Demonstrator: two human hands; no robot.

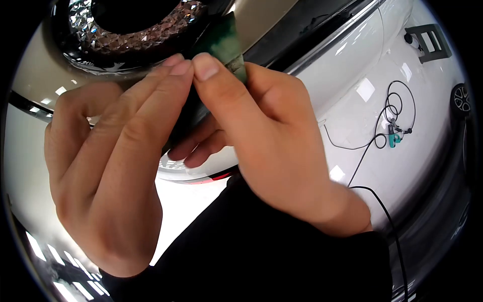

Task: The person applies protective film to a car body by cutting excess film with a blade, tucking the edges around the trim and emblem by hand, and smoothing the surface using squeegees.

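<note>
My left hand [113,166] is on the left, its fingers bent and their tips pressed close together; anything between them is too small or hidden to name. Its fingertips meet the thumb of my right hand [276,131]. Behind that thumb, a green, partly see-through piece [225,43] is gripped by my right hand, with its upper end sticking out above the fingers. Just beyond both hands is a glossy car surface with a dark round part ringed by glittering facets [146,43].
A white car side [347,55] runs to the upper right. On the pale floor at right lie a looped black cable [375,143] and a teal tool [394,138]. A grey step stool [435,43] and a wheel [460,99] are farther right.
</note>
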